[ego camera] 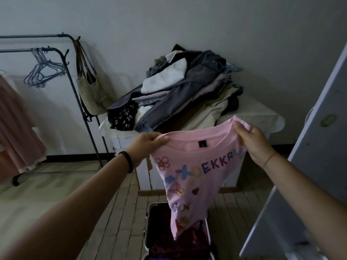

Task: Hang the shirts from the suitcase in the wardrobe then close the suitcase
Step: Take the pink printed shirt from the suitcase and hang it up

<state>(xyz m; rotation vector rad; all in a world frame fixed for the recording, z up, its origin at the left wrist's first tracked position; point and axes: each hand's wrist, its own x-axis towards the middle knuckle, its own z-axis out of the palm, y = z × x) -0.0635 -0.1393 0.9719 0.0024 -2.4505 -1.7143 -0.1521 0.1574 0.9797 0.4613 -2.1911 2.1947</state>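
pink shirt (189, 177), held up between both hands, above suitcase (150, 222)

The cloth-covered counter (261, 117) ahead of me carries a heap of folded clothes (187, 87). Below the counter, my open suitcase (157, 218) lies on the tiled floor (65, 188). Left of the counter stands the clothes rack (37, 36).

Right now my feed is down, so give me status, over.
Left grip and right grip pinch pink shirt at shoulders. Shirt hangs over open suitcase, no hanger in it. No obstruction seen.
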